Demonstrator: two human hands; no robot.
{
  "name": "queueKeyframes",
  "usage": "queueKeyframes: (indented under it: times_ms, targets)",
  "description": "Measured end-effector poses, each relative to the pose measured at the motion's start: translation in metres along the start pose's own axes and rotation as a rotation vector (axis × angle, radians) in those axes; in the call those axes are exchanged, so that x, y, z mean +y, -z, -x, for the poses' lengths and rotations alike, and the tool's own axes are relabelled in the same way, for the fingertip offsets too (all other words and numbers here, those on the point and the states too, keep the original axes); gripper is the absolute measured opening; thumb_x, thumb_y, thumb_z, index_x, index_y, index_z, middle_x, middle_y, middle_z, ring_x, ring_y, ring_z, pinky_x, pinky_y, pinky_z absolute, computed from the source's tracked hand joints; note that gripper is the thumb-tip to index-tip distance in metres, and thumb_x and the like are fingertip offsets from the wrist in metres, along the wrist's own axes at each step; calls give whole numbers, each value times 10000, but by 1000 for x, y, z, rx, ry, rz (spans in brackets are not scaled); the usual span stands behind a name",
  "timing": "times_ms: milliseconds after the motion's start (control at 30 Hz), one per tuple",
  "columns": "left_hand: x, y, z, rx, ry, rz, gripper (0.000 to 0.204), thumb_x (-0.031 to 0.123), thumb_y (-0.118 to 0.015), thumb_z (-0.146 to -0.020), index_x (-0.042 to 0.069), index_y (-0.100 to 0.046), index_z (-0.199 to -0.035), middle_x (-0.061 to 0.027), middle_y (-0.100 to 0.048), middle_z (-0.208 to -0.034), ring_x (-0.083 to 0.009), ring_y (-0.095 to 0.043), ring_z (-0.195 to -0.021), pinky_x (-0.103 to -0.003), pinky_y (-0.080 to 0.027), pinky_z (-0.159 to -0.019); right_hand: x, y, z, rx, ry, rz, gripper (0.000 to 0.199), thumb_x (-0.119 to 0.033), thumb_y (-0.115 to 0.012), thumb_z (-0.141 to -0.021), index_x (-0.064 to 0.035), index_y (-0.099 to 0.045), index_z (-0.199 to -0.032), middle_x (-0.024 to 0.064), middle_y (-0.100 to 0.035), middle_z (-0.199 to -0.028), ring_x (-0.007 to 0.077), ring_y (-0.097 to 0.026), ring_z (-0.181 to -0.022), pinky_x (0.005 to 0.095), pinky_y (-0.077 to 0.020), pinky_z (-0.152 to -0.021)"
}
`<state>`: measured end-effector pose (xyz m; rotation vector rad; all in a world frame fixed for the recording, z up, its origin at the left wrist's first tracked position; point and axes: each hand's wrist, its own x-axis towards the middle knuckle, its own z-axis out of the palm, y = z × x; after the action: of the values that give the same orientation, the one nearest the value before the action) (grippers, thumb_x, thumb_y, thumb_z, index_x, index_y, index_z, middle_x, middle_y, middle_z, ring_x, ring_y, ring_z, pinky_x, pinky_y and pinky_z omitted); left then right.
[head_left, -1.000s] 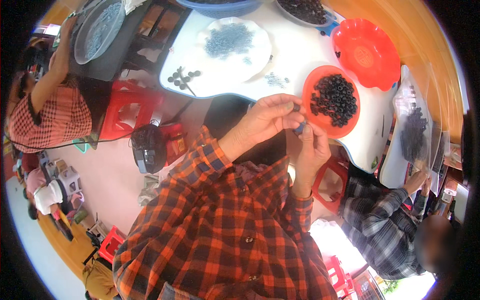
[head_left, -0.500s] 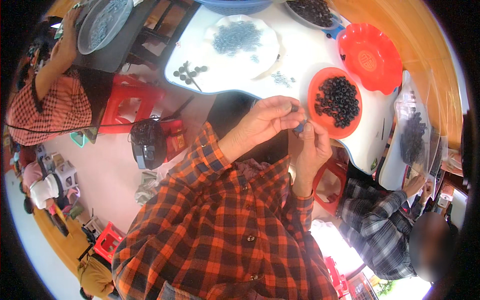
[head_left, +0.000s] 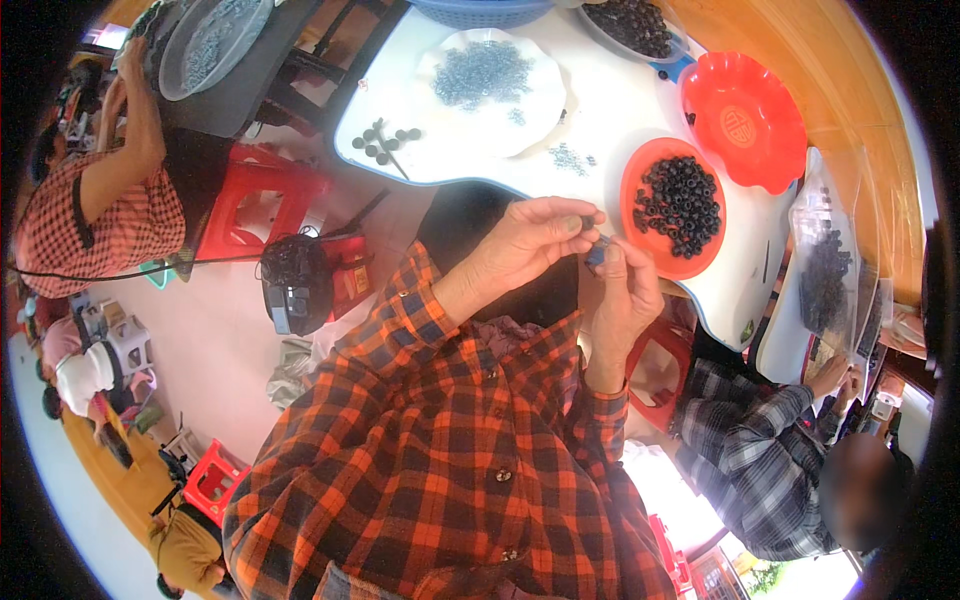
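My left hand (head_left: 535,240) and my right hand (head_left: 620,295) meet at the near edge of a white table (head_left: 610,120), fingertips pinched together on a small dark ring part (head_left: 596,248). Which hand bears it is hard to tell; both touch it. Just right of the hands stands a red bowl (head_left: 640,170) full of black rings (head_left: 682,205). Farther back lies a white plate (head_left: 545,110) with small grey-blue parts (head_left: 482,72). A few black rings (head_left: 380,143) lie loose at the table's left corner. My sleeves are orange and black plaid.
An empty red scalloped bowl (head_left: 742,120) sits at the right, a clear bag of black rings (head_left: 825,280) beyond it. One person in a grey plaid shirt (head_left: 760,470) works at lower right; another in a red checked top (head_left: 95,215) sits at left. Red stools (head_left: 255,200) stand below the table.
The view shifted slightly down and left. My hands stay pinched together at the table edge, fingers working on the small part.
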<state>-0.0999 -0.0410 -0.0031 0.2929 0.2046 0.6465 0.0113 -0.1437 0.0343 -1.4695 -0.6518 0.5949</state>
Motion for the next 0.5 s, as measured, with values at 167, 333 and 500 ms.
queueKeyframes:
  times_ms: [167, 333, 500]
  targets:
    - [-1, -3, 2, -7, 10, -54, 272, 40, -604, -950, -42, -623, -1208, -189, -642, -1207, -224, -643, -1043, -342, -543, -912, 6, 0, 1, 0, 2, -48, 107, -36, -642, -942, 24, -669, -1027, 37, -627, -940, 72, -563, -788, 209, -478, -698]
    - [-4, 1, 3, -12, -1, -57, 261, 20, -623, -932, -42, -633, -1185, -175, -650, -1177, -218, -634, -1038, -334, -533, -909, 6, 0, 1, -9, 1, -22, 112, -41, -645, -942, 23, -670, -1030, 43, -630, -948, 73, -565, -789, 208, -479, -696]
    - [-4, 1, 3, -15, -4, -77, 238, 13, -649, -913, -34, -650, -1146, -138, -676, -1083, -191, -646, -951, -312, -542, -852, 5, -3, 2, -8, 32, -78, 114, -26, -650, -933, 26, -675, -1032, 44, -625, -946, 76, -562, -781, 206, -473, -691]
